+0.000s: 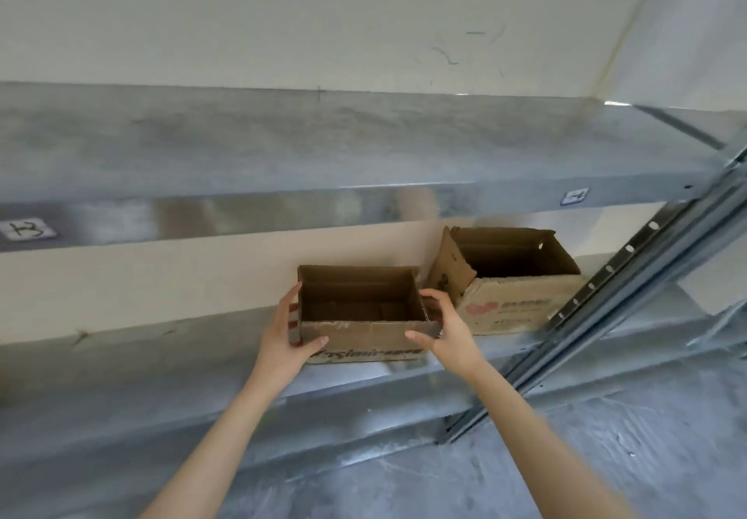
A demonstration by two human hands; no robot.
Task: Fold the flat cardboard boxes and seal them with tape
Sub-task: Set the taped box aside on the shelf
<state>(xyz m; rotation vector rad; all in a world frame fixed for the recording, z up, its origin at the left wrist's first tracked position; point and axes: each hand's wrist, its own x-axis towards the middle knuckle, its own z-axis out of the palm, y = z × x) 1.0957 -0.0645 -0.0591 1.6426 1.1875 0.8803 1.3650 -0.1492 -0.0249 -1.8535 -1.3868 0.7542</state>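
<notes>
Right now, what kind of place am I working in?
Probably a storeroom or warehouse: tiered metal shelving, a handwritten label on its edge, and open cardboard: the nearer box and the farther box.

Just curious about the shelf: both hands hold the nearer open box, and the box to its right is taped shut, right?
Not quite: the head view shows the box on the right open-topped, not taped shut. The left hand and right hand do hold the nearer box.

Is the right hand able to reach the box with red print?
Probably yes: the box with red print stands just beside the right hand, nothing between, though the hand now grips the nearer box.
</notes>
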